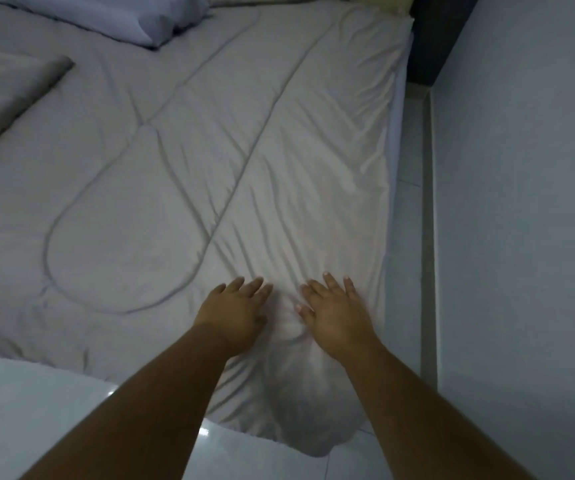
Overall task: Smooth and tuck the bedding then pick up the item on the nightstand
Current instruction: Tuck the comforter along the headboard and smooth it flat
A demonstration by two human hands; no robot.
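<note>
The likeliest trouble lies in the loose corner of the pale grey quilted comforter (182, 174), which hangs off the foot of the bed onto the glossy white tiled floor (37, 403). If the hands push forward only, the fabric may bunch ahead of the fingers rather than flatten, and the creases fanning away from the palms suggest this could already be starting. A hard shove could also drag the whole cover toward the pillows, pulling the right edge off the mattress beside the pale grey wall (521, 202). The hanging corner would then be left untucked.

The left hand (234, 313) lies palm down on the comforter, fingers spread and pointing toward the head of the bed, its grip apart and holding nothing. The right hand (334, 317) rests just beside it in the same flat pose, fingers splayed, likewise clasping nothing; a small ridge of cloth is pinched up between the two. Both forearms reach straight out from the lower edge of the view, nearly parallel.

The bedding covers most of the mattress, with a light blue-grey pillow (116, 15) and a darker grey pillow (5, 98) toward the head. The nightstand and its item are not in view, so that part of the task appears not yet begun.
</note>
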